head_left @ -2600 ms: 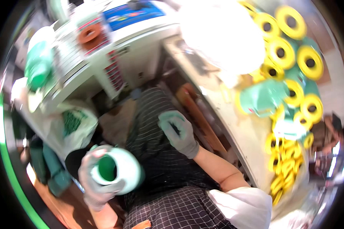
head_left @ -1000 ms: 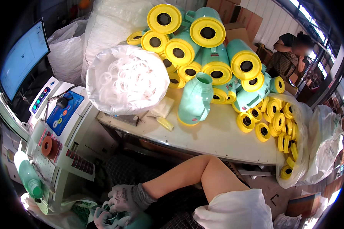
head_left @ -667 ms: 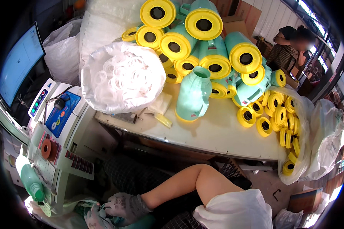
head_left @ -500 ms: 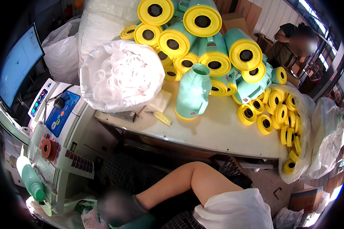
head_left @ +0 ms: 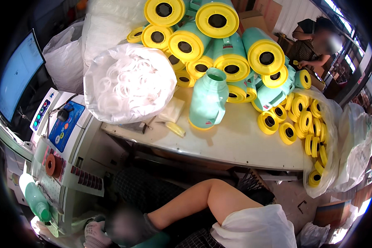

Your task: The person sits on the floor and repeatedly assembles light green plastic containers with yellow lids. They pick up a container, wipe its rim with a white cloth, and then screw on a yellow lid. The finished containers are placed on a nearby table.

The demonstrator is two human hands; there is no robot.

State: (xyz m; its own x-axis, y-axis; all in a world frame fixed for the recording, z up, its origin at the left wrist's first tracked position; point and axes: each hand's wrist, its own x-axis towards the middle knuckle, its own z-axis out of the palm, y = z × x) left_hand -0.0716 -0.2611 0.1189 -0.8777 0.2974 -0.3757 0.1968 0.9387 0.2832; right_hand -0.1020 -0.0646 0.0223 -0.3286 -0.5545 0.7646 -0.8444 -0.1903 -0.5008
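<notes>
A jug stood upright on the table, in front of a pile of jugs lying on their sides. A bag of rings sat to its left, loose caps to its right. A machine stood left of the table.

Bag of white rings beside upright green jug, perhaps touching.

Pale worktable with upright green flask body, stacked yellow-capped cylinders, bagged white rings.
</notes>
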